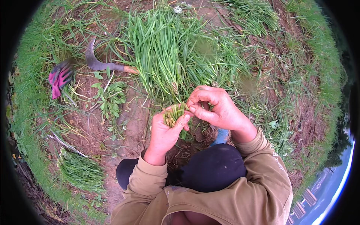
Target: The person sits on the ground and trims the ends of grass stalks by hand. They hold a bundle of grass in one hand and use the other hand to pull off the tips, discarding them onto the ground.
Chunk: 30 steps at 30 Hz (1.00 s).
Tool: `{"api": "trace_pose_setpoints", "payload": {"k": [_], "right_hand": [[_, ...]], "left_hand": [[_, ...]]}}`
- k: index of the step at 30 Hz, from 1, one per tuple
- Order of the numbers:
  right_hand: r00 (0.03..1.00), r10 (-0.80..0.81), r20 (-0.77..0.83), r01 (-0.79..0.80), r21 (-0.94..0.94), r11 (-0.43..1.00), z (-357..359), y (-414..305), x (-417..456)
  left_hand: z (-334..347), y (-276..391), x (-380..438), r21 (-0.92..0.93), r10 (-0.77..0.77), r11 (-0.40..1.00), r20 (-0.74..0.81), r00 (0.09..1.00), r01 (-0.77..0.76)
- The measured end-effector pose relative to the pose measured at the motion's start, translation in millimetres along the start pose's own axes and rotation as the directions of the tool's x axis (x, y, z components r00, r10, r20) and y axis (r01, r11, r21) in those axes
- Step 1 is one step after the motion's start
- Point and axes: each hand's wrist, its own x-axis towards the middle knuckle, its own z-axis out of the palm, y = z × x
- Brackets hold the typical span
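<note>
A small bundle of green stalks [176, 113], its cut ends upward, is gripped in my left hand [166, 132], the thumb pressed across it. My right hand [215, 108] touches the bundle's right side, its thumb and index finger pinched close together; whether a stalk is between them cannot be told. Just beyond both hands lies a large heap of cut, flat-leaved greens [160, 50], which look like garlic chives. A sickle [97, 63] with a curved metal blade rests to the left of the heap, the end of its wooden handle under the leaves.
Pink and black work gloves [60, 77] lie at the far left. A bundle of greens [81, 171] rests on the soil at lower left, and more cut greens [257, 15] lie at upper right. A broad-leaved weed [111, 98] grows left of my hands. My dark-clad knees are below them.
</note>
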Motion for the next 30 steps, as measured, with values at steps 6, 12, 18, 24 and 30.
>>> {"api": "trace_pose_setpoints", "payload": {"k": [6,12,18,24,30], "right_hand": [[0.999,-0.035,-0.042,0.038,0.071,0.997,-3.5,7.9,1.6],[0.925,0.214,-0.313,-0.084,0.382,0.920,-51.9,28.4,-3.3],[0.888,0.238,-0.393,-0.058,0.419,0.906,-70.8,32.6,-11.4],[0.994,0.078,-0.074,-0.076,0.027,0.997,-32.9,3.2,2.3],[0.997,-0.069,-0.029,0.065,-0.122,0.990,2.4,-7.5,8.9]], "left_hand": [[1.8,-0.8,1.5,-0.017,0.026,0.999,-0.050,0.998,-0.027],[-16.2,12.1,10.9,0.000,0.113,0.992,-0.399,0.910,-0.124],[-15.5,9.4,11.8,0.048,0.152,0.988,-0.385,0.910,-0.144],[-0.9,3.5,6.7,0.140,0.174,0.980,-0.247,0.953,-0.143],[3.5,-6.6,6.5,0.224,0.195,0.962,-0.157,0.968,-0.157]]}}
